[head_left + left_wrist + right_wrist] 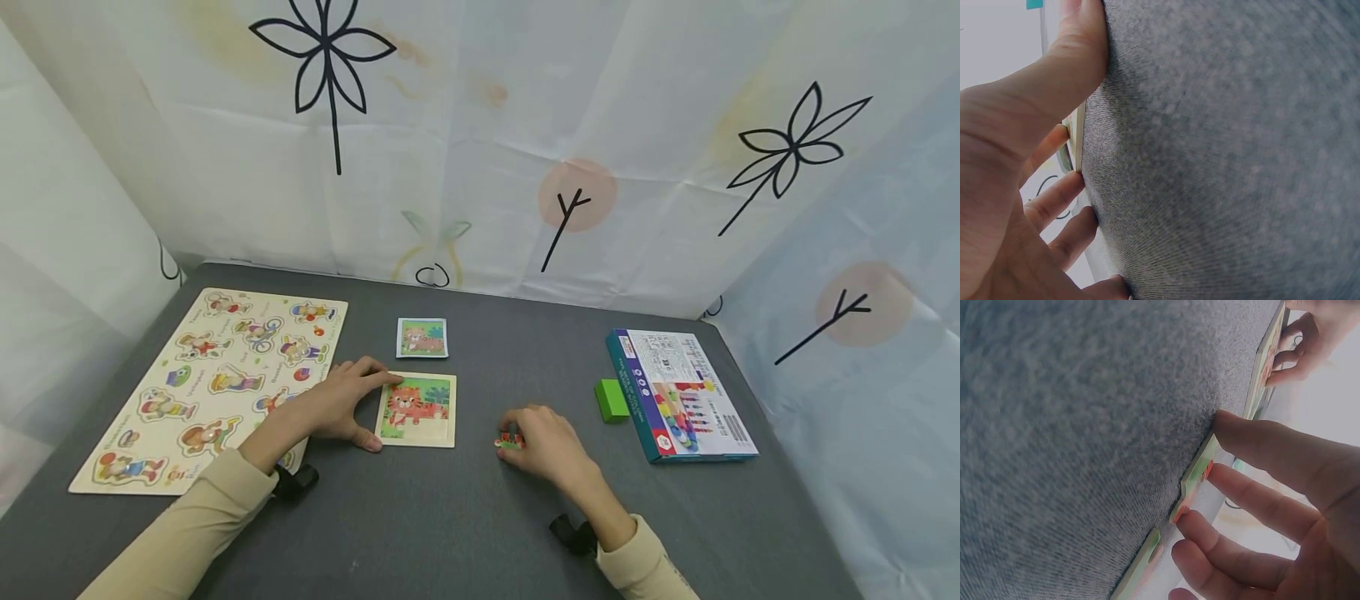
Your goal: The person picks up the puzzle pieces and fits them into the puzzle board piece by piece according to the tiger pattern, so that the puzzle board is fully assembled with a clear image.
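Observation:
A small square puzzle board (435,440) with a pink tiger picture lies mid-table, some of its pieces in place. My left hand (345,400) rests at its left side, index finger on the upper edge and thumb by the lower left corner. To the right, my right hand (547,442) pinches a red and green puzzle piece (510,441) at the tabletop. The right wrist view shows that puzzle piece (1196,472) between thumb and fingers, touching or just above the cloth. A second puzzle piece (1139,565) lies beside it, hidden by the hand in the head view.
A large picture board (165,350) lies on the left. A small tiger picture card (422,338) lies behind the puzzle board. On the right are a green block (612,400) and a flat toy box (690,396). White curtains (480,150) surround the grey table (450,533).

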`<control>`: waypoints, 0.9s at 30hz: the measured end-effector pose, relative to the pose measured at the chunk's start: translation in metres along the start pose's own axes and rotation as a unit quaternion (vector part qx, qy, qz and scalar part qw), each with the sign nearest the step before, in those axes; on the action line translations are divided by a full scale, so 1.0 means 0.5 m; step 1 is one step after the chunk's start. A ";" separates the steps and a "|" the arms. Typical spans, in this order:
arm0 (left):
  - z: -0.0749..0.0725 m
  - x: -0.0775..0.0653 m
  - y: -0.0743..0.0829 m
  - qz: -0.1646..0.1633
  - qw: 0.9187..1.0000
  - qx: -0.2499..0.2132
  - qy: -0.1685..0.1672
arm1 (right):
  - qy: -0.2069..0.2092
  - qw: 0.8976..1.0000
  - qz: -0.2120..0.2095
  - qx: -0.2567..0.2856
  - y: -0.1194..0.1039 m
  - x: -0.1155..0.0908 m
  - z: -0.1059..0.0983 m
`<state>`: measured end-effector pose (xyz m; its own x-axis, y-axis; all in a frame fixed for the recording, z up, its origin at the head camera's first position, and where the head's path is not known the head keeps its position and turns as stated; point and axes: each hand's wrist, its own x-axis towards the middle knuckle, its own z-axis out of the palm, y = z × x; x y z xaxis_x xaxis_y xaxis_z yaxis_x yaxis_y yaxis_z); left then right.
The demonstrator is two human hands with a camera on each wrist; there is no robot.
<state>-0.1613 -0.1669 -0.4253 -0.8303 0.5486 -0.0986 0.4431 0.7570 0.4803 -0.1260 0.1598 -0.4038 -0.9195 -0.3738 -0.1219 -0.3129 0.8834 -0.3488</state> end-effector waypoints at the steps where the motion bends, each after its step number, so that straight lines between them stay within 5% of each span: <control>1: 0.000 0.000 0.000 -0.001 1.000 0.000 0.000 | 0.002 1.000 -0.005 -0.001 0.000 0.000 0.001; 27: 0.006 0.003 -0.006 -0.011 1.000 0.004 -0.004 | 0.024 0.998 -0.061 -0.011 -0.062 0.041 0.011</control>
<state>-0.1630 -0.1671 -0.4294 -0.8376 0.5339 -0.1154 0.4273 0.7721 0.4704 -0.1336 0.1232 -0.4008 -0.8843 -0.4655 -0.0350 -0.4279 0.8383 -0.3377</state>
